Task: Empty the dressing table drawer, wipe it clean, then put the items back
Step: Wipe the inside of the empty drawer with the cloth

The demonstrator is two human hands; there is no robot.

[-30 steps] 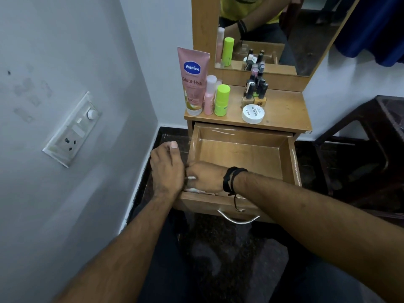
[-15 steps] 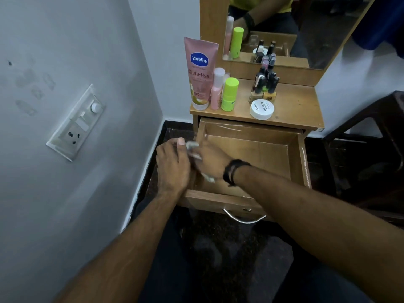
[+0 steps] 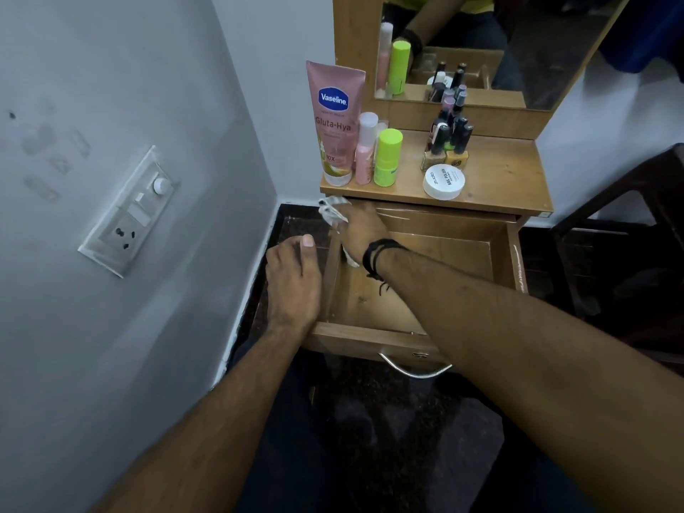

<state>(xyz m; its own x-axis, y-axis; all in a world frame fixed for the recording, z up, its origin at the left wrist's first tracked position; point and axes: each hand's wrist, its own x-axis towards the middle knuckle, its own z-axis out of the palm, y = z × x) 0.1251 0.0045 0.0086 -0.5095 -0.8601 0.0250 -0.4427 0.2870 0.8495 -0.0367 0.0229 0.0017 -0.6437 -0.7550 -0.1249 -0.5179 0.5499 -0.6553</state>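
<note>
We see an open light-brown wooden drawer (image 3: 425, 261) with a smooth, faintly glossy floor and a curved shiny metal handle (image 3: 414, 368) at its 6 o'clock edge. At 11 o'clock, the right hand (image 3: 361, 227) grips a crumpled white cloth (image 3: 333, 212). Above stand a glossy pink plastic tube (image 3: 335, 124) and a white plastic jar (image 3: 443, 181) on the matt wooden top (image 3: 499, 179).

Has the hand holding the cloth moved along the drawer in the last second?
Yes. The right hand with the cloth has slid from the drawer's front left corner to its back left corner, just under the tabletop edge.
</note>
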